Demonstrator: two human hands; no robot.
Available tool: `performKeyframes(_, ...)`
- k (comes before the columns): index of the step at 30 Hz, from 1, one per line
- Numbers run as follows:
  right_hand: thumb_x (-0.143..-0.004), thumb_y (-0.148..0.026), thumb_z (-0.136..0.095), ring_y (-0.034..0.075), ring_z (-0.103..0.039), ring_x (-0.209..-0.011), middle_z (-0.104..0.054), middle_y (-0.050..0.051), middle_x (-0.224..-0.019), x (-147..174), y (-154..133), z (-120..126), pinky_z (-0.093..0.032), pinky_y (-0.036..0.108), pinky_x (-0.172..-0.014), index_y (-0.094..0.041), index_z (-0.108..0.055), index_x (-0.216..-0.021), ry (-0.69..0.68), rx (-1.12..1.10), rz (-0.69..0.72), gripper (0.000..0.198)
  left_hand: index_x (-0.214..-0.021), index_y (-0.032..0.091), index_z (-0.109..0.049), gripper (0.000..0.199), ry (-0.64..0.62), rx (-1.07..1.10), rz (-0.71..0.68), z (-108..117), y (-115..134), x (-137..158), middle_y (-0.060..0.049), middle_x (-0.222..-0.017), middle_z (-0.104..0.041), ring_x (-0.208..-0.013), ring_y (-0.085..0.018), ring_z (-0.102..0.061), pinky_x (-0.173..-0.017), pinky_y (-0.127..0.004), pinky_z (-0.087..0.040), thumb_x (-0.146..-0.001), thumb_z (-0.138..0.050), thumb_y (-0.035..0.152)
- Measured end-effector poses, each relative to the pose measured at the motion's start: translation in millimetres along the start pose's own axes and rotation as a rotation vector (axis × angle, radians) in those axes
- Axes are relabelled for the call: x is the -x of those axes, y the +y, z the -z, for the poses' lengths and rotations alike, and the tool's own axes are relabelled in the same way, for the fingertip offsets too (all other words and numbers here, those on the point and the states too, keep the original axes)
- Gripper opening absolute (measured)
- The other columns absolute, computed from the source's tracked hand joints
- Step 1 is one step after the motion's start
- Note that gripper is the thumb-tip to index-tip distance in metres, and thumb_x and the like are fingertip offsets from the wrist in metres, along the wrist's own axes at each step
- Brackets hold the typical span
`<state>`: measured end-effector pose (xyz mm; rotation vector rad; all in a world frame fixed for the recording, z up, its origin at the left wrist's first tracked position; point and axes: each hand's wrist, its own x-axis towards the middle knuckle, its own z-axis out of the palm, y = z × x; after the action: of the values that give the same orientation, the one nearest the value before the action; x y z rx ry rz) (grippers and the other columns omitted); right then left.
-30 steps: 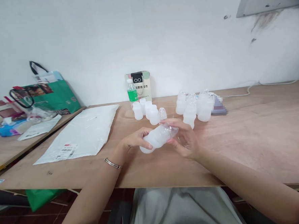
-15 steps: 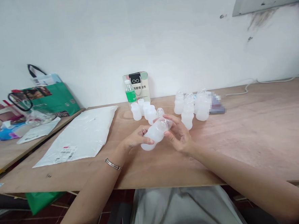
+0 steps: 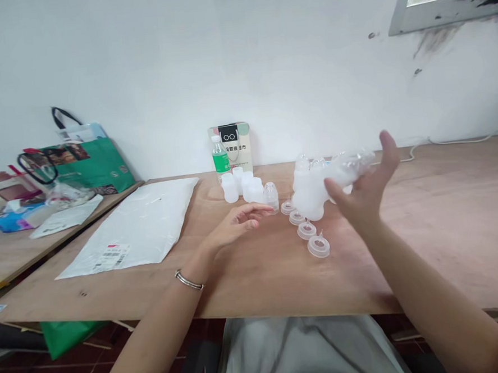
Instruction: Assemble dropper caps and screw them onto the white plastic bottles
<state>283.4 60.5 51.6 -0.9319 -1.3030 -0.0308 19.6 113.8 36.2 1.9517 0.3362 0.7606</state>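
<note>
A frosted baby bottle [image 3: 308, 203] with a clear domed cap leans at a tilt in my right hand [image 3: 365, 196]. The thumb and a finger are spread wide around its cap end; motion blur and overlap hide part of the grip. Other capped bottles [image 3: 301, 165] stand behind it, partly covered. My left hand [image 3: 236, 224] is empty, its fingers stretched out to the right. Close to its fingertips is a clear domed cap [image 3: 270, 193]. Several translucent collars with nipples, the nearest collar [image 3: 319, 247] among them, lie in a slanting row between my hands.
Several uncapped frosted bottles [image 3: 230, 189] stand near the wall, beside a green-labelled water bottle [image 3: 221, 157] and a paper bag [image 3: 243, 153]. A white mailing bag [image 3: 137, 227] lies on the left of the wooden table [image 3: 255, 287]. A white cable [image 3: 461, 140] runs along the back right.
My right hand has carried the capped bottle right, towards the other capped bottles. My left hand has let go of it and opened. The row of collars has come into sight.
</note>
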Motion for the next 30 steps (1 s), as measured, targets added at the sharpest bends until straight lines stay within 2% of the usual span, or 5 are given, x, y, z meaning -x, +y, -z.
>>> performKeyframes(3, -0.068, -0.042, -0.069, 0.023, -0.059, -0.082, -0.061, 0.014, -0.101, -28.2, 3.4, 30.5, -0.045, 0.038, -0.075, -0.018, -0.046, -0.113, 0.015, 0.424, -0.311, 0.057, -0.116, 0.019, -0.062, 0.053, 0.051, -0.046, 0.000, 1.6, 1.8, 0.8, -0.012, -0.120, -0.063, -0.112, -0.025, -0.056, -0.098, -0.038, -0.040, -0.081, -0.058, 0.058)
performKeyframes(5, -0.067, -0.045, -0.068, 0.020, -0.056, -0.075, -0.061, 0.007, -0.081, -37.5, 4.2, 45.0, -0.043, 0.036, -0.072, -0.020, -0.050, -0.092, -0.031, 0.611, -0.442, 0.040, -0.113, 0.018, -0.063, 0.050, 0.097, -0.076, -0.002, 1.4, 3.9, 1.0, -0.011, -0.115, -0.065, -0.109, -0.023, -0.058, -0.096, -0.037, -0.042, -0.083, -0.056, 0.057)
performKeyframes(15, -0.067, -0.058, -0.061, 0.029, -0.054, -0.085, -0.058, 0.015, -0.098, -35.1, 31.0, 61.0, -0.038, 0.038, -0.067, -0.021, -0.040, -0.106, -0.417, 0.873, -0.553, 0.057, -0.117, 0.019, -0.055, 0.035, 0.515, -0.559, 0.094, -1.3, -16.2, -9.9, -0.008, -0.118, -0.059, -0.103, -0.018, -0.056, -0.089, -0.034, -0.045, -0.085, -0.057, 0.035)
performKeyframes(23, -0.065, -0.062, -0.062, 0.033, -0.055, -0.092, -0.058, 0.020, -0.105, -30.8, 43.0, 56.1, -0.039, 0.039, -0.067, -0.019, -0.043, -0.104, -0.487, 0.804, -0.500, 0.060, -0.135, 0.016, -0.037, 0.055, 0.578, -0.987, -0.051, 14.1, -39.4, -40.5, -0.014, -0.131, -0.047, -0.123, -0.026, -0.043, -0.105, -0.043, -0.034, -0.084, -0.054, 0.027)
performKeyframes(30, -0.060, -0.062, -0.068, 0.031, -0.057, -0.086, -0.060, 0.018, -0.098, -25.8, 53.8, 56.2, -0.039, 0.038, -0.064, -0.018, -0.047, -0.099, -0.427, 0.770, -0.431, 0.063, -0.110, 0.016, -0.056, 0.030, 0.554, -1.033, 0.042, 21.1, -49.7, -61.5, -0.011, -0.121, -0.055, -0.116, -0.028, -0.047, -0.101, -0.045, -0.036, -0.081, -0.057, 0.025)
